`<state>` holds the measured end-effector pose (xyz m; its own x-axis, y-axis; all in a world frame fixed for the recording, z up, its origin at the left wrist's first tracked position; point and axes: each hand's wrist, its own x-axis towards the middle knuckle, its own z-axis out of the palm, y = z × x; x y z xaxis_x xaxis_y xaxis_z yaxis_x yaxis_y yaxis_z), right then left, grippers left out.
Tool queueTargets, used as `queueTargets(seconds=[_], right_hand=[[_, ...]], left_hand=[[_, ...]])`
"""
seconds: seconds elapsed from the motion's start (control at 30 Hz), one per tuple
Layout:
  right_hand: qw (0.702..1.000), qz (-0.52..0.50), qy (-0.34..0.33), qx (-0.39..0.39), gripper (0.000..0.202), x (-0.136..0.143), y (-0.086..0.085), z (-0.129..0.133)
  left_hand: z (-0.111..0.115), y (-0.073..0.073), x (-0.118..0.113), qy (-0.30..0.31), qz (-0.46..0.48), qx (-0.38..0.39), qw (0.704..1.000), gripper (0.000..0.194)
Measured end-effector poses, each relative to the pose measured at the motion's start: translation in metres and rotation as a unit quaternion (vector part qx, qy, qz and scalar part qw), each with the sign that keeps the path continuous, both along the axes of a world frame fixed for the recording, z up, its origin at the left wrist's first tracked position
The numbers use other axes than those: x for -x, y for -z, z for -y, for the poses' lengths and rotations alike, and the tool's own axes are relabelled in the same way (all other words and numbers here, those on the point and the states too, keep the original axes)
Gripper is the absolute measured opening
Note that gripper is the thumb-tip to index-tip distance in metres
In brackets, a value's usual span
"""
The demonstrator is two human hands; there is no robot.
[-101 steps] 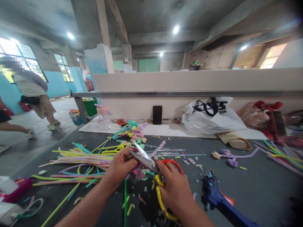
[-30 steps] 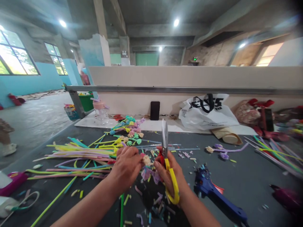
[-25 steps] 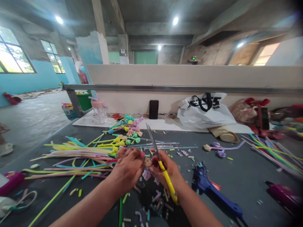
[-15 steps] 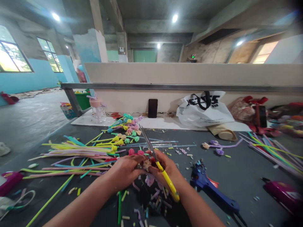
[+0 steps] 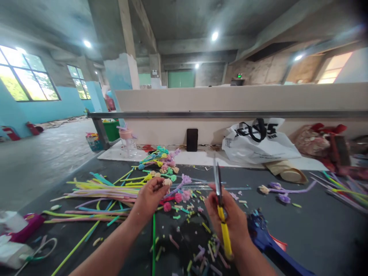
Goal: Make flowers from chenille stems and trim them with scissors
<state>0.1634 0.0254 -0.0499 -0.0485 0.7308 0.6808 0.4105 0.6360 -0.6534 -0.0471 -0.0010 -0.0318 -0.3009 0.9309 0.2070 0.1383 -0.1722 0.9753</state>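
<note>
Since it's the biggest thing around, start with the concrete hall (image 5: 184,23), blue paint low on the walls and daylight in the windows on the left. Next down is a pale partition (image 5: 178,100) running across behind the dark work table (image 5: 324,226). Slumped against that partition, over to the right, is a white plastic bag (image 5: 261,147) with black straps. The left side of the table has a big loose pile of fuzzy stems (image 5: 97,191), mostly yellow, pink, purple and blue. Beside the right forearm lies a blue handheld tool (image 5: 270,245). Both hands are over the middle of the table with a gap between them. Right hand (image 5: 237,218) is wrapped around some scissors (image 5: 220,210), yellow handle nearest the wearer, blades pointing toward the back; too blurry to say how far apart the blades are. Left hand (image 5: 149,199) has its fingertips pinched together on a cream fuzzy flower (image 5: 167,182). Just right of those fingers there's a cluster of purple and pink flowers (image 5: 186,179), can't tell if it's joined to the cream one. Tiniest of all, colorful snippets (image 5: 200,253) are scattered between and below the hands.
</note>
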Motion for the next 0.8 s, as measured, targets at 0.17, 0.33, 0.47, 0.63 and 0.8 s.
queueTargets(seconds=[0.17,0.33,0.47,0.63,0.8], right_hand=[[0.975,0.177,-0.112,0.077,0.041,0.009,0.002,0.011],[0.941,0.310,-0.050,0.125,0.053,0.014,-0.002,0.015],[0.926,0.351,-0.015,0.135,0.052,0.015,-0.008,0.019],[0.925,0.357,-0.009,0.129,0.051,0.017,-0.012,0.021],[0.928,0.356,0.003,0.113,0.051,0.018,-0.010,0.022]], left_hand=[[-0.001,-0.001,-0.003,-0.018,0.129,-0.009,0.991,0.027],[0.004,-0.001,-0.009,0.012,0.186,-0.032,0.982,0.024],[0.007,-0.004,-0.013,0.039,0.221,-0.045,0.973,0.022],[0.013,-0.009,-0.019,0.047,0.265,-0.064,0.961,0.029],[0.016,-0.012,-0.023,0.059,0.290,-0.055,0.954,0.033]])
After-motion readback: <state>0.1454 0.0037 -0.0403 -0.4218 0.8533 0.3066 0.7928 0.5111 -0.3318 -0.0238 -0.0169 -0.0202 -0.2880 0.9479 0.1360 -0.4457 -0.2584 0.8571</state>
